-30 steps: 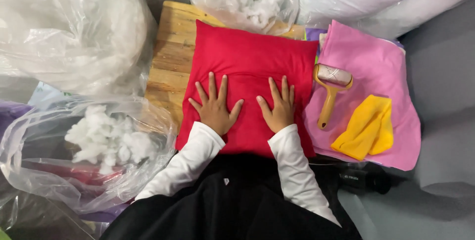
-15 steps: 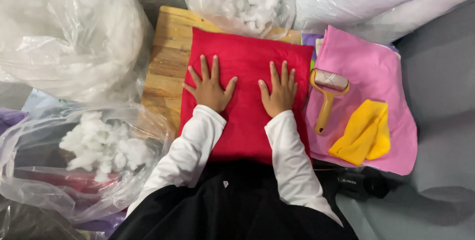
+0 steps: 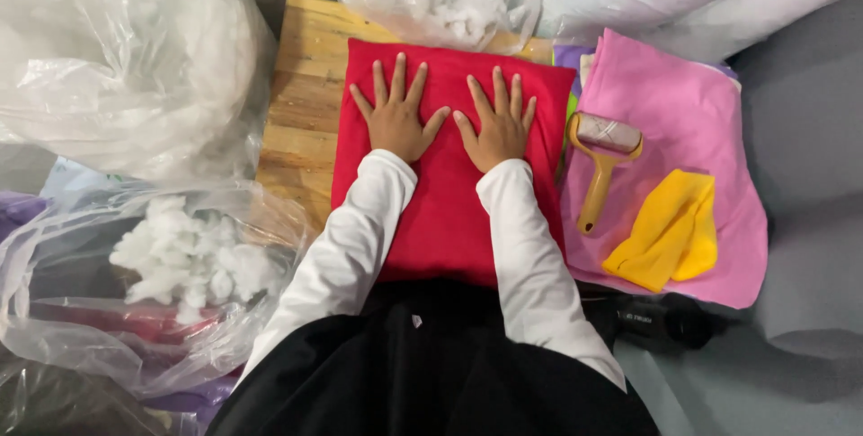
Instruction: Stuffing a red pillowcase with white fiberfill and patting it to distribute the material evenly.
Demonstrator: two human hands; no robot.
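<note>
We've got both palms flat, fingers spread, gripping nothing: left hand [image 3: 397, 119] & right hand [image 3: 497, 125] press side by side on the far half of the square red fabric cushion [image 3: 447, 193], which lies on the pale wooden board [image 3: 304, 121]. Yellow-handled lint roller [image 3: 600, 164] rests just right of it, on pink cloth [image 3: 688, 121].

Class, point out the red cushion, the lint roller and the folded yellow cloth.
red cushion [image 3: 445, 220]: head view, bare middle between the sleeves.
lint roller [image 3: 595, 193]: head view, yellow handle.
folded yellow cloth [image 3: 670, 234]: head view, centre fold.
</note>
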